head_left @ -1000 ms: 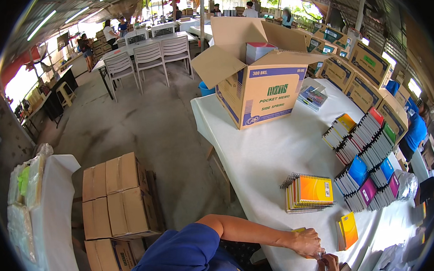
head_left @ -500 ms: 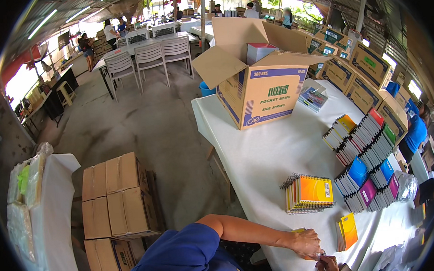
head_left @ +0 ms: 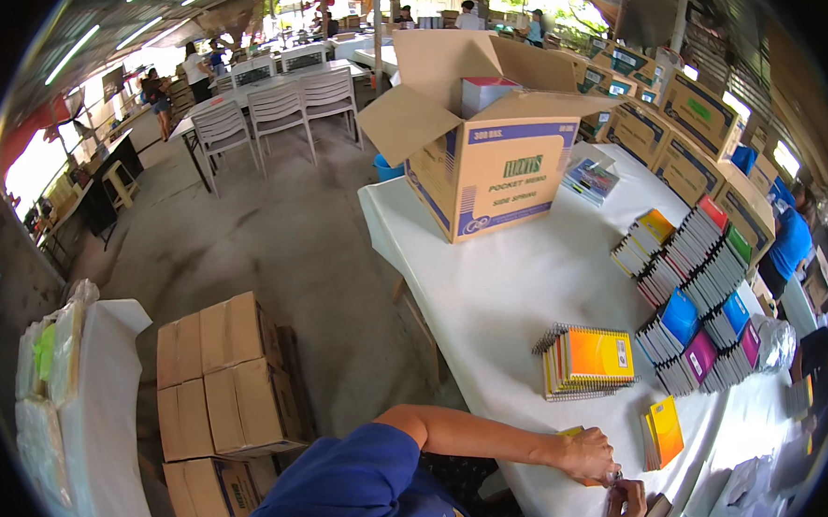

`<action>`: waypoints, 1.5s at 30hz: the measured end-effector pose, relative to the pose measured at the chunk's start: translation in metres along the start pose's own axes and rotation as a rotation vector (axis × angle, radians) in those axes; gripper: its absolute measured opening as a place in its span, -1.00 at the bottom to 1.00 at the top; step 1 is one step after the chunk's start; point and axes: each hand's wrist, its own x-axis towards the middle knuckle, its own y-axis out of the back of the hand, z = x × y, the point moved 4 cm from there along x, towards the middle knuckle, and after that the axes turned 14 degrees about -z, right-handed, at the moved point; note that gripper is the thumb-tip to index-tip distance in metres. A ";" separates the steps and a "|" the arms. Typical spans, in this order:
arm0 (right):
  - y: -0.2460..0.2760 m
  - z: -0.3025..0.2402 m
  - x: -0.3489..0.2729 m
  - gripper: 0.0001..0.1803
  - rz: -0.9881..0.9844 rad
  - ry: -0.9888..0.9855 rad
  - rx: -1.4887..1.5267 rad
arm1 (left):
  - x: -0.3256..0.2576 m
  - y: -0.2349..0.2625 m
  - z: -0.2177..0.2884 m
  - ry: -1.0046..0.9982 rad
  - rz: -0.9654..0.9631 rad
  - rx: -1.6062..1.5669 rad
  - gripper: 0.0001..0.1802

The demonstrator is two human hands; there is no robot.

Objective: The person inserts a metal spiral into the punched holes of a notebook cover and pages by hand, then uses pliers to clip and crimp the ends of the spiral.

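Observation:
My left hand (head_left: 587, 456) is bent over a small yellow-orange notebook (head_left: 572, 431), fingers curled on it; most of the notebook is hidden beneath the hand. Close below, my right hand (head_left: 625, 504) has its fingers pinched together by the left fingertips. Something small and pale is between the two hands, too small to name. Just right of them a few thin yellow-orange notebooks (head_left: 664, 434) stand together on the white-covered table (head_left: 491, 301). Beyond lies a stack of yellow spiral notebooks (head_left: 599, 361).
Rows of notebooks with coloured covers (head_left: 693, 309) fill the table's right side. An open cardboard box (head_left: 513, 174) stands at its far end, beside a clear-wrapped pack (head_left: 591, 181). Closed cartons (head_left: 233, 371) are stacked at left. A person in blue (head_left: 790, 246) is at far right.
The view has shifted slightly. Both hands stay close together at the notebook, with the fingers a little repositioned. The stacks and the box have not been moved.

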 end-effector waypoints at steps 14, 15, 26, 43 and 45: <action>0.014 -0.036 0.025 -0.79 -0.070 -0.267 0.045 | -0.010 0.028 -0.003 0.140 -0.232 -0.017 -0.39; 0.013 -0.034 0.025 -0.87 -0.117 -0.225 0.017 | -0.011 0.031 -0.002 0.161 -0.251 -0.035 -0.37; 0.020 -0.018 0.012 -0.68 -0.185 -0.198 0.293 | -0.014 0.027 0.004 -0.072 -0.166 0.036 -0.39; 0.049 0.037 0.023 -0.41 -0.602 -0.225 0.496 | -0.032 0.045 -0.029 0.102 -0.216 0.153 -0.09; 0.038 0.041 0.030 -0.39 -0.684 -0.284 0.399 | -0.031 0.041 -0.033 0.068 -0.134 0.141 -0.11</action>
